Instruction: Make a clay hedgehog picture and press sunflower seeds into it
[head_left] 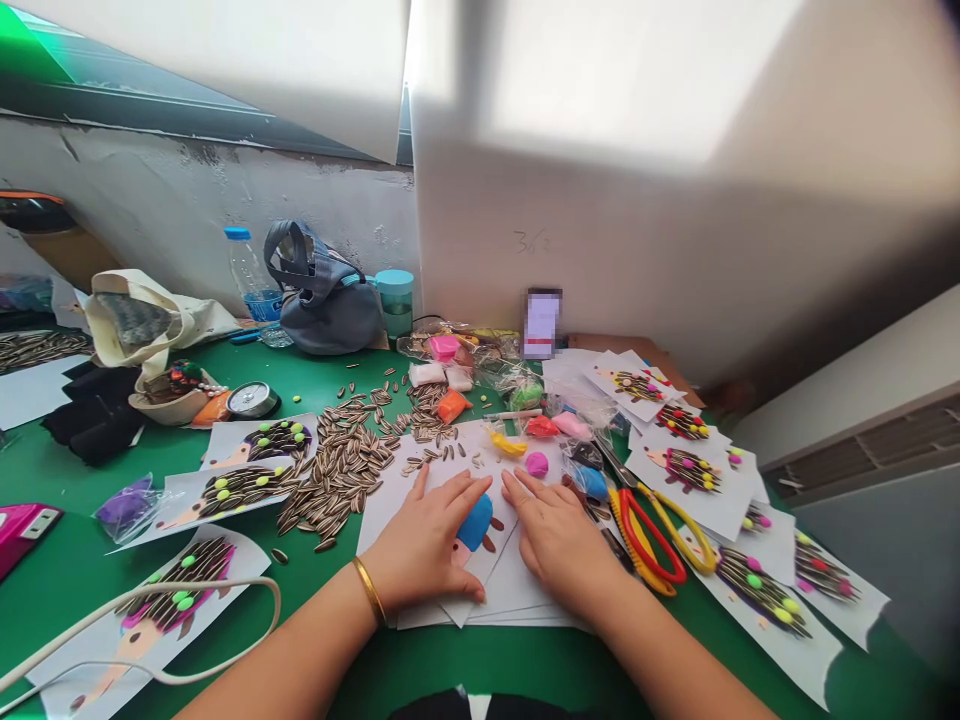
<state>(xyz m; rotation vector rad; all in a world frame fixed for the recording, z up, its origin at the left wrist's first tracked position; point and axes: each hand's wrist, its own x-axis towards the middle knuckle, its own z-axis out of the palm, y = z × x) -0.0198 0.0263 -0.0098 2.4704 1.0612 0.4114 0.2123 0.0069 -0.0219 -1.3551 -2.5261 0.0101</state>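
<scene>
Rests left fingers (pixel 454 497) wide, right fingers (pixel 523 493) narrower, on paper (pixel 386 507) near bench's (pixel 405 662) front edge; could smear blue clay (pixel 474 525) by slipping.

Left hand (pixel 427 545) covers part of the blue clay hedgehog (pixel 475 522), its pink face (pixel 460 551) mostly hidden. Phone (pixel 541 325) screen blurred, unreadable from here. Handwriting (pixel 531 242) on wall panel (pixel 480 190): last character too faint. Magenta device (pixel 19 535) and white cable (pixel 217 582) cut off at left edge; lower-left hedgehog card (pixel 184 590) clipped at bottom.
</scene>
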